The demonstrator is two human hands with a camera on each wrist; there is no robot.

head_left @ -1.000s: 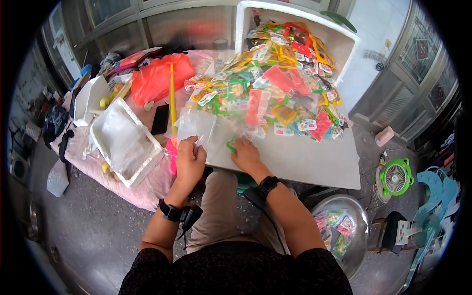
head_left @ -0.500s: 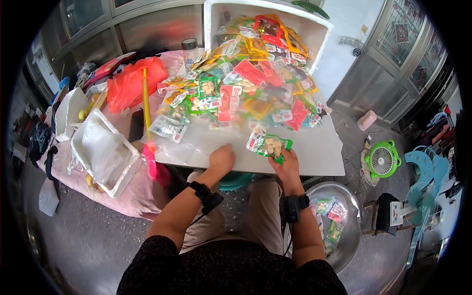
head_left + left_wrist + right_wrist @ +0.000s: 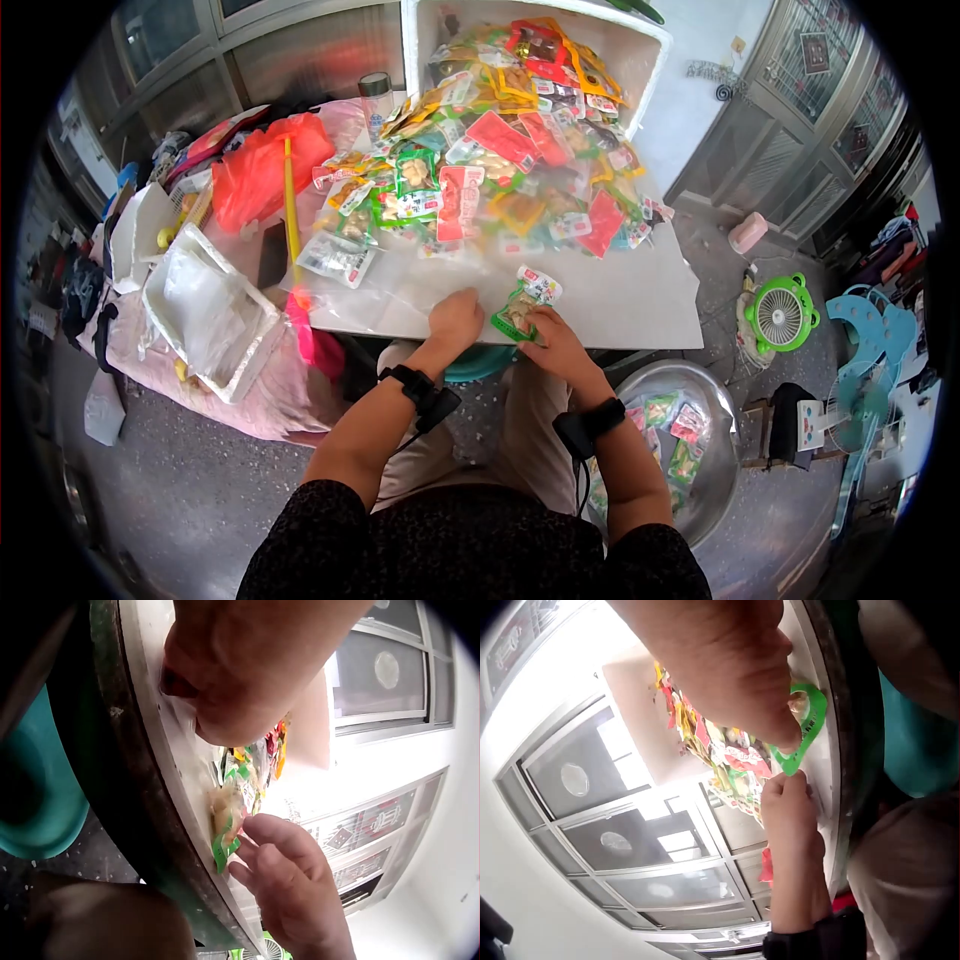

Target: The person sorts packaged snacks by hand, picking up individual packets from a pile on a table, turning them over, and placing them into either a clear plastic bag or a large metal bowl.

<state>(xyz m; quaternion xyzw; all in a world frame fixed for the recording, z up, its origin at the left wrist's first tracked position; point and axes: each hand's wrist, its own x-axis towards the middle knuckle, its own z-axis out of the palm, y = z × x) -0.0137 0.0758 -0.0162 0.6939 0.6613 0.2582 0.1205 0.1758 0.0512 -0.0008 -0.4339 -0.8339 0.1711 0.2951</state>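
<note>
My right hand (image 3: 555, 342) pinches a green-edged snack packet (image 3: 517, 312) by its near side, just over the front of the table. Pale chunky contents show through its clear window, and its white printed end points away from me. Close to its left, my left hand (image 3: 456, 318) has its fingers curled in at the edge of a thin clear plastic bag (image 3: 385, 300) spread on the tabletop. In the right wrist view the left hand (image 3: 789, 814) comes right up to the green edge of the packet (image 3: 810, 727). The left fingertips are mostly hidden.
A large heap of colourful packets (image 3: 500, 160) spills from a white foam box (image 3: 640, 50) across the back of the table (image 3: 660, 310). On the floor at right stand a metal basin (image 3: 715, 480) holding several packets and a green fan (image 3: 780, 314). A foam tray (image 3: 255, 350) lies at left.
My right hand has picked up the green-edged packet from the table, lifted it right, then swung it back left toward my left hand. My left hand has moved right and nearer me.
</note>
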